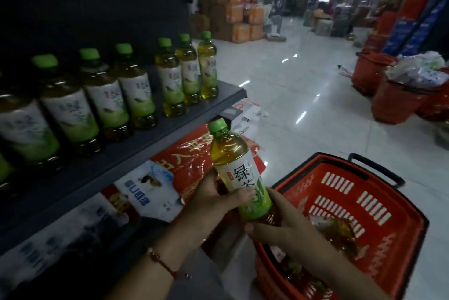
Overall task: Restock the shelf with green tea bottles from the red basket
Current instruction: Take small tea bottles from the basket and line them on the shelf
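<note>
A green tea bottle, of clear plastic with a green cap, amber liquid and a white-and-green label, is held in both hands above the near rim of the red plastic basket. Its long axis is tilted, the cap leaning up and to the left, towards the dark grey metal shelf, which lies up and to the left of the hands. The left hand is wrapped round the label at mid-body, the thumb laid across the front. The right hand is curled under the base, which is cupped from below and from the right. The left hand is judged the nearer to the shelf, so the placing is likely to fall to it.

A row of like green-capped bottles is seen upright along the shelf, set back from its front edge, with a bare strip in front. More bottles are seen lying inside the basket, so the restocking is judged to be unfinished. For the coming move the bottle would need to be brought upright and carried up and leftward over the shelf lip.
</note>
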### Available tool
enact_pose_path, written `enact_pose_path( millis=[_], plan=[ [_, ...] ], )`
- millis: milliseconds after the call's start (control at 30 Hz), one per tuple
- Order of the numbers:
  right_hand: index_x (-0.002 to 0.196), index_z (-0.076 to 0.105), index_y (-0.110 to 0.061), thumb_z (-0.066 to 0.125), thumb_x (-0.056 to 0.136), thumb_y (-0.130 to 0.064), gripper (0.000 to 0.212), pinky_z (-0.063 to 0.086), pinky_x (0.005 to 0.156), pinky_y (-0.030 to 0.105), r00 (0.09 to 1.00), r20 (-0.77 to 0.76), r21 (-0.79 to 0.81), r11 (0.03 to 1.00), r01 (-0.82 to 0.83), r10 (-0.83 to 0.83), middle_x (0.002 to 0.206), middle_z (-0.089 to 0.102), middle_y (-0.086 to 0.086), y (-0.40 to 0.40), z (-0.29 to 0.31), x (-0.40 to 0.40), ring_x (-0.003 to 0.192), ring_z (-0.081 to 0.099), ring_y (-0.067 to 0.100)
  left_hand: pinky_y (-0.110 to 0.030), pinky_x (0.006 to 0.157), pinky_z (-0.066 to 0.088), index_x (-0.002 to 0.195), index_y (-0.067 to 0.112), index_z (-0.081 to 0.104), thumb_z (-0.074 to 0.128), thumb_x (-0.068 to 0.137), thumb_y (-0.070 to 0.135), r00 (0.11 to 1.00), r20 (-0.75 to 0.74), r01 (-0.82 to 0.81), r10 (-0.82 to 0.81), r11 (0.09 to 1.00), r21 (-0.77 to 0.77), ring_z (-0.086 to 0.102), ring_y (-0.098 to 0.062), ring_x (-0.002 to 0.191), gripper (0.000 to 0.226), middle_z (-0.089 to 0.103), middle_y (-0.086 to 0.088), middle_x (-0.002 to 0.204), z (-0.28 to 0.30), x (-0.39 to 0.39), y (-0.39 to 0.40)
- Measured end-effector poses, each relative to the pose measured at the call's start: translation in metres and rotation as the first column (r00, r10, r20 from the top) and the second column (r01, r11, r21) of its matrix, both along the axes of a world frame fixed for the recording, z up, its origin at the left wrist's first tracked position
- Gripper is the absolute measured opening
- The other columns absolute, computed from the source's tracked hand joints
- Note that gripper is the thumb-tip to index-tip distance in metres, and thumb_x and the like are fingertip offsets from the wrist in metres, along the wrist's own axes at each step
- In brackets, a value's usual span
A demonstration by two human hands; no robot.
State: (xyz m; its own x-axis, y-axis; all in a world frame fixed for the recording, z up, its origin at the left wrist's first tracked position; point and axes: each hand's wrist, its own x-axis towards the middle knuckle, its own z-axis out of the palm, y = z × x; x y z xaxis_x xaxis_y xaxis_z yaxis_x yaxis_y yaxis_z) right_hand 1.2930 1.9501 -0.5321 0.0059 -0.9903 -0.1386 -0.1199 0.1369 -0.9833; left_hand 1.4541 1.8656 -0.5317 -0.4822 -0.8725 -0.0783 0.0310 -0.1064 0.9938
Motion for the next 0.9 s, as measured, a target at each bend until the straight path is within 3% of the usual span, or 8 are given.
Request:
enact_pose_path(
  millis=[100, 267, 367, 467, 567, 667, 733, 900],
  plan=[
    [0.127, 0.054, -0.027, 0.079, 0.076, 0.001, 0.064, 0.054, 0.079, 0.024, 0.999, 0.011, -0.071, 0.997, -0.039, 0.040, 0.110, 0.071, -0.008, -0.018, 0.000, 0.036, 0.101, 0.068, 0.011, -0.026, 0.079, 0.058, 0.124, 0.024, 0.055, 0.089, 0.065, 0.022, 0.989, -0.040, -0.144, 0.143, 0.989, -0.036, 0.069, -0.013, 0.103, 0.068, 0.074, 0.003, 0.109, 0.010, 0.041, 0.005],
    [0.117, 0.054, -0.036, 0.079, 0.069, -0.017, 0.057, 0.055, 0.075, 0.028, 0.991, -0.024, -0.180, 0.974, -0.137, 0.135, 0.105, 0.069, -0.009, -0.044, 0.004, 0.101, 0.095, 0.068, 0.013, -0.031, 0.079, 0.059, 0.121, 0.027, 0.052, 0.078, 0.069, 0.022, 0.932, -0.116, -0.353, 0.343, 0.932, -0.079, 0.071, -0.014, 0.099, 0.058, 0.076, 0.005, 0.103, 0.027, 0.106, 0.016],
    [0.107, 0.058, -0.045, 0.080, 0.070, -0.021, 0.050, 0.059, 0.080, 0.037, 0.976, -0.038, -0.250, 0.944, -0.216, 0.213, 0.107, 0.069, -0.009, -0.055, 0.006, 0.144, 0.099, 0.068, 0.018, -0.031, 0.081, 0.059, 0.123, 0.028, 0.052, 0.079, 0.079, 0.013, 0.882, -0.118, -0.468, 0.455, 0.875, -0.121, 0.070, -0.012, 0.101, 0.054, 0.074, 0.011, 0.105, 0.028, 0.146, 0.022],
    [0.110, 0.060, -0.043, 0.078, 0.067, -0.026, 0.049, 0.055, 0.090, 0.044, 0.962, -0.058, -0.314, 0.910, -0.271, 0.266, 0.112, 0.070, -0.003, -0.063, 0.006, 0.188, 0.103, 0.068, 0.018, -0.024, 0.077, 0.056, 0.123, 0.039, 0.048, 0.086, 0.063, 0.030, 0.857, -0.071, -0.515, 0.511, 0.840, -0.171, 0.068, -0.004, 0.101, 0.072, 0.071, 0.019, 0.109, 0.022, 0.187, 0.034],
    [0.113, 0.061, -0.034, 0.075, 0.062, -0.034, 0.054, 0.055, 0.088, 0.041, 0.947, -0.089, -0.338, 0.885, -0.321, 0.310, 0.106, 0.071, -0.008, -0.068, 0.008, 0.233, 0.097, 0.068, 0.012, -0.021, 0.074, 0.055, 0.123, 0.044, 0.044, 0.086, 0.052, 0.035, 0.792, -0.082, -0.609, 0.605, 0.776, -0.163, 0.068, -0.001, 0.099, 0.083, 0.070, 0.024, 0.106, 0.016, 0.226, 0.041],
    [0.117, 0.061, -0.033, 0.077, 0.063, -0.035, 0.056, 0.055, 0.079, 0.033, 0.928, -0.146, -0.346, 0.861, -0.373, 0.344, 0.100, 0.071, -0.010, -0.075, 0.007, 0.274, 0.090, 0.067, 0.006, -0.018, 0.067, 0.055, 0.122, 0.039, 0.045, 0.089, 0.061, 0.011, 0.718, -0.067, -0.691, 0.693, 0.697, -0.190, 0.069, 0.001, 0.092, 0.080, 0.072, 0.016, 0.100, 0.017, 0.262, 0.043],
    [0.124, 0.060, -0.035, 0.078, 0.068, -0.037, 0.060, 0.055, 0.085, 0.034, 0.916, -0.175, -0.364, 0.841, -0.400, 0.360, 0.109, 0.068, -0.007, -0.080, 0.007, 0.297, 0.099, 0.065, 0.006, -0.018, 0.066, 0.055, 0.125, 0.034, 0.046, 0.084, 0.070, -0.003, 0.680, -0.073, -0.725, 0.729, 0.655, -0.213, 0.070, 0.000, 0.090, 0.076, 0.071, 0.010, 0.104, 0.021, 0.282, 0.044],
    [0.131, 0.055, -0.046, 0.077, 0.079, -0.028, 0.059, 0.044, 0.094, 0.014, 0.887, -0.294, -0.411, 0.791, -0.454, 0.356, 0.114, 0.049, -0.011, -0.095, 0.013, 0.342, 0.111, 0.050, -0.006, -0.025, 0.075, 0.057, 0.130, 0.031, 0.050, 0.081, 0.075, 0.005, 0.628, -0.067, -0.757, 0.776, 0.588, -0.283, 0.069, -0.006, 0.099, 0.068, 0.072, 0.010, 0.110, 0.025, 0.322, 0.038]
  ],
)
